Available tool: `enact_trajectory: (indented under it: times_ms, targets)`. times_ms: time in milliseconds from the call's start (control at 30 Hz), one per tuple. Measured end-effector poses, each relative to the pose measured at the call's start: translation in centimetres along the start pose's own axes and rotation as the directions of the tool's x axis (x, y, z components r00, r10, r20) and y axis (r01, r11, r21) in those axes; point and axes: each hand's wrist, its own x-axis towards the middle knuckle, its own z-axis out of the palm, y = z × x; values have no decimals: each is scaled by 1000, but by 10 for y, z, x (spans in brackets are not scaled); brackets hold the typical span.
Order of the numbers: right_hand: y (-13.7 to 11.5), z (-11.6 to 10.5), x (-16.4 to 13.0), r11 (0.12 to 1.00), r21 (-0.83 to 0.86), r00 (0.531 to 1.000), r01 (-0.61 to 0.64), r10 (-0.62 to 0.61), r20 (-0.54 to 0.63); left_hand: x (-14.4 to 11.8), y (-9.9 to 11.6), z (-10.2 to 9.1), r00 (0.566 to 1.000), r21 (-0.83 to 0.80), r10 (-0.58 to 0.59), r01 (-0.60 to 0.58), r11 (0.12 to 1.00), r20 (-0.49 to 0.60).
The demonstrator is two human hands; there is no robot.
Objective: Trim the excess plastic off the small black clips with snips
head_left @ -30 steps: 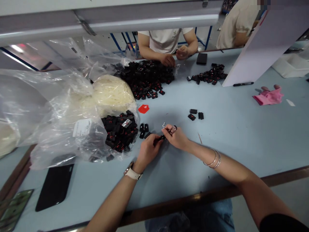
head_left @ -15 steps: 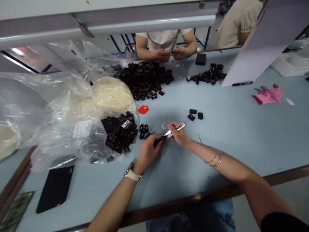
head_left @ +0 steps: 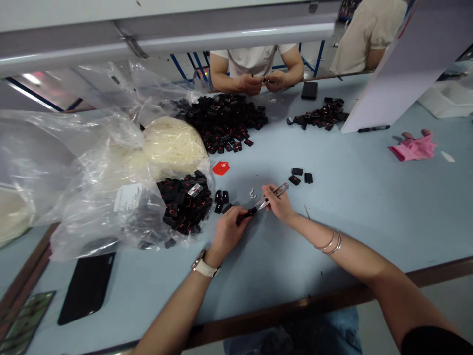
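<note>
My left hand (head_left: 229, 229) is closed on a small black plastic part (head_left: 251, 212), which sticks out past the fingertips. Wrapped in my right hand (head_left: 280, 204) is a pair of thread snips (head_left: 262, 202), their silver blades touching or nearly touching the black part. Just beyond the blades sit a few tiny white bits (head_left: 252, 193). Several loose black parts (head_left: 220, 199) rest beside my left hand, near a bagged heap of black parts (head_left: 185, 202). Farther right are three more black parts (head_left: 294, 180).
Clear plastic bags (head_left: 96, 197) cover the left side, one holding cream-coloured pieces (head_left: 175, 143). A large pile of black parts (head_left: 225, 118) lies across the table, before a co-worker's hands (head_left: 260, 84). A pink glove (head_left: 414, 147), red tag (head_left: 220, 168) and black tablet-like slab (head_left: 86, 288) also lie here.
The snips and my right hand have shifted slightly right and up, the blades drawing back a little along the black part. My left hand keeps its hold; the view has moved slightly.
</note>
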Motion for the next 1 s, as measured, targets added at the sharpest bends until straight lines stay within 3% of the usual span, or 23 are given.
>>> enact_trajectory:
  times_ms: [467,600,767,900,1000]
  targets:
    - [2,0,2,1000,-23,1000,13,-13,-2,2,5,-3,999,-30,42,-41,999,19]
    - [4,-1,2,1000,-10,1000,18,-18,-6,1,5,-3,996,1,86,-86,996,-23]
    - [4,-1,2,1000,9,1000,22,-21,-19,0,11,-4,989,110,135,-129,986,-52]
    - [3,0,2,1000,-4,1000,18,-18,-7,-1,15,-7,971,308,238,-235,922,28]
    - [4,1,1,999,-9,999,35,-35,8,-1,14,-10,971,413,238,-231,881,35]
